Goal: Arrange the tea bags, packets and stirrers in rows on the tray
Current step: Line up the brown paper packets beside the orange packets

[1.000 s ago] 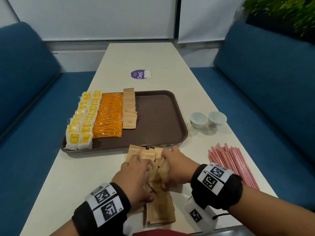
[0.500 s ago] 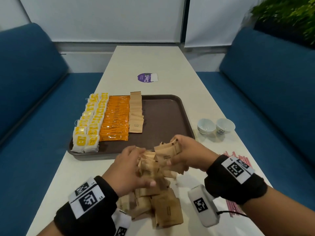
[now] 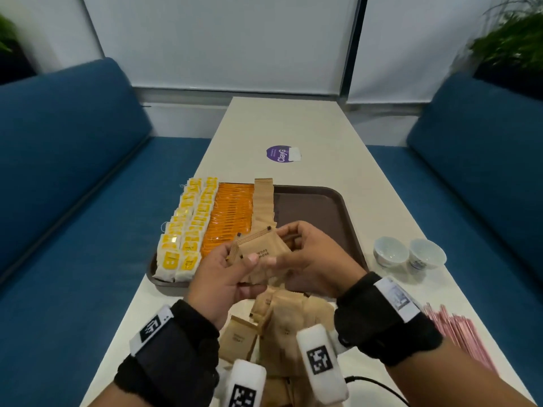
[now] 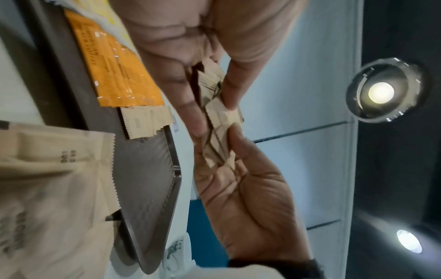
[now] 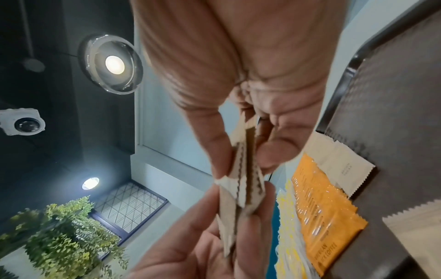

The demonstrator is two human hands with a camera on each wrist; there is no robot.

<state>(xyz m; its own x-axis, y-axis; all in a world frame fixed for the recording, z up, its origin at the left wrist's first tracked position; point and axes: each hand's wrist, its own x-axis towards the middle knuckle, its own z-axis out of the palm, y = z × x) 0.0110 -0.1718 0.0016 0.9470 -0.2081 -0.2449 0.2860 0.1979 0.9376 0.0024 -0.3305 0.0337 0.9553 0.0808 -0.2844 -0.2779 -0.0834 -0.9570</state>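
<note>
Above the tray (image 3: 338, 207), both hands hold brown sugar packets (image 3: 258, 248).

My left hand (image 3: 226, 277) and right hand (image 3: 311, 265) hold a packet stack (image 3: 258, 251) between them, above the tray's (image 3: 329, 212) near edge. Rows of tea bags (image 3: 188, 230) and packets (image 3: 232, 218) lie ahead-left on it. Loose packets (image 3: 282, 321) lie below my grip; stirrers (image 3: 458, 333) and cups (image 3: 390, 251) lie right.

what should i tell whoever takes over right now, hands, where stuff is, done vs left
Left hand and right hand together grip a stack of brown packets, held above the near edge of the tray.
Done: on the tray, tea bags in two rows, orange packets in one, a started brown row.
Left: held stack, loose brown pile on the table near the person, pink stirrers at the right. The tray's right part is bare.
</note>
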